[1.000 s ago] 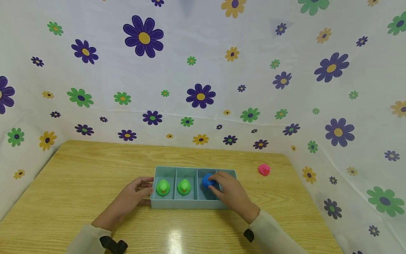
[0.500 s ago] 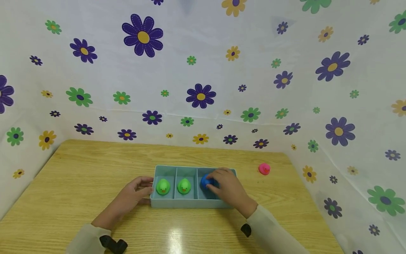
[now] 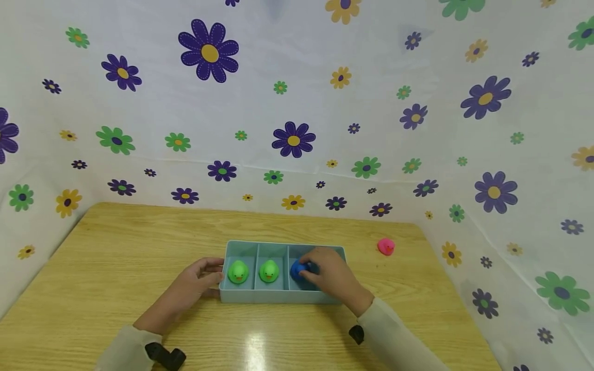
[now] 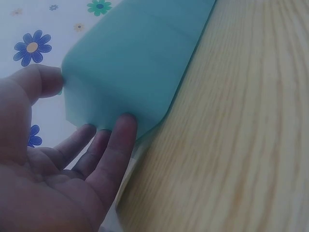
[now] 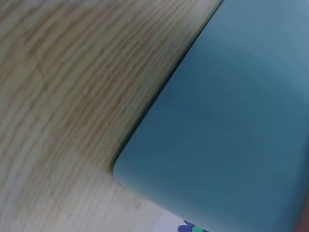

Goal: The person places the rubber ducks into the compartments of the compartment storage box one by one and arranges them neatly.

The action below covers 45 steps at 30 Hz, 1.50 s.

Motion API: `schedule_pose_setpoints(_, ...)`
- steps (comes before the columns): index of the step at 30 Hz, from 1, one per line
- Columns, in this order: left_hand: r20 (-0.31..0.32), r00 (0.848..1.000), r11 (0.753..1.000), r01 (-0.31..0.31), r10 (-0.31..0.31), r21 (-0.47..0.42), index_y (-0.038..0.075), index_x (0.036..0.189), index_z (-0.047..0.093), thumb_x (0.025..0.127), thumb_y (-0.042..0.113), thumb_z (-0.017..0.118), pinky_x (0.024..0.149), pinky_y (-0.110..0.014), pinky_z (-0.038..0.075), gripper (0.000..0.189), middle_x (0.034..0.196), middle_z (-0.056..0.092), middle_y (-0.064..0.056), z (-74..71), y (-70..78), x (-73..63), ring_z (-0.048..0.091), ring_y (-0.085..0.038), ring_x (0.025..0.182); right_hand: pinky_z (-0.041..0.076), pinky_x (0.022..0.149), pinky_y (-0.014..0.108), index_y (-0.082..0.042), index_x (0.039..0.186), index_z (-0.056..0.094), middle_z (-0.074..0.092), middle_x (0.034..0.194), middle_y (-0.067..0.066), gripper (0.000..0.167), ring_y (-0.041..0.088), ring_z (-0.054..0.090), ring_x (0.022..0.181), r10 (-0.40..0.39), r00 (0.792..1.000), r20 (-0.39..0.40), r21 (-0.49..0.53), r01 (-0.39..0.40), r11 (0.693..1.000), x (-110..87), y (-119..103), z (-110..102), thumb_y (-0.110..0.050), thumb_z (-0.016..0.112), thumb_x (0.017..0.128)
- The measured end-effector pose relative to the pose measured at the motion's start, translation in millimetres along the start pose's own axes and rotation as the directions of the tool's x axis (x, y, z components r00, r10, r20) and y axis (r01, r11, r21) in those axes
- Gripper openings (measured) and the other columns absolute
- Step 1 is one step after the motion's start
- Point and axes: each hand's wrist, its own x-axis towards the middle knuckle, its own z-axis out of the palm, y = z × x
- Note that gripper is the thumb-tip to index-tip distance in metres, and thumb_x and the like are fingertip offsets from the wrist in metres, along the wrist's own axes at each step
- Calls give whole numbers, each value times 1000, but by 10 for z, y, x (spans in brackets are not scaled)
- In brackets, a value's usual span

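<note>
A pale blue-green tray (image 3: 274, 297) divided into compartments lies on the table in the head view. My left hand (image 3: 194, 282) rests on its left end, and in the left wrist view the fingertips (image 4: 126, 123) touch the end wall with the thumb by its edge. Inside the third compartment from the left, my right hand (image 3: 333, 272) pinches a blue rubber duck (image 3: 295, 268), partly hidden by the fingers. One green rubber duck (image 3: 238, 272) sits in the first compartment, another green duck (image 3: 269, 271) in the second. My right hand partly covers the rightmost compartment.
Towards the back right of the wooden table (image 3: 153, 232) lies a pink rubber duck (image 3: 386, 246), outside the tray. A white flower-printed cloth (image 3: 260, 103) hangs behind the table and along its sides.
My right hand has shifted slightly left with the blue duck, closer to the divider beside the second green duck. The left hand and the tray have hardly moved.
</note>
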Motion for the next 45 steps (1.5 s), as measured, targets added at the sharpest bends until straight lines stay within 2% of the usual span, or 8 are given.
schedule_pose_setpoints(8,-5,1000,1000,1,-1,-2,-2,152,41,105,20,62,91,-40,61,56,143,48,-24,-10,8,0,56,-34,126,52,104,48,-12,110,76,75,112,2,21,24,67,112,35,998,47,-10,-34,999,35,-29,-3,-25,78,94)
schedule_pose_setpoints(15,-9,1000,1000,2,-2,19,-3,153,40,104,21,62,92,-40,61,59,144,48,-24,-17,16,-15,55,-33,127,54,103,47,-12,112,75,73,115,4,20,25,66,114,60,995,74,-4,-60,998,49,-57,-6,-23,77,96)
schedule_pose_setpoints(26,3,1000,1000,-12,12,20,-4,153,39,105,20,61,90,-39,61,58,143,49,-25,-17,30,-12,55,-34,127,48,108,52,-13,111,75,74,114,2,20,25,65,116,62,996,58,-33,-60,998,43,-57,15,-26,77,95)
schedule_pose_setpoints(35,7,1000,1000,-13,13,12,-4,153,39,105,19,60,90,-39,61,57,143,48,-26,-1,37,-6,55,-36,127,54,103,46,-11,113,73,71,117,5,20,25,63,116,97,993,72,21,-98,995,18,-67,5,-23,75,96)
schedule_pose_setpoints(45,5,1000,1000,-4,4,21,-4,153,39,105,20,61,91,-39,61,58,145,48,-25,4,54,-20,54,-34,128,55,101,44,-10,112,73,71,116,4,20,23,64,114,72,997,32,22,-73,997,2,-39,39,-21,75,96)
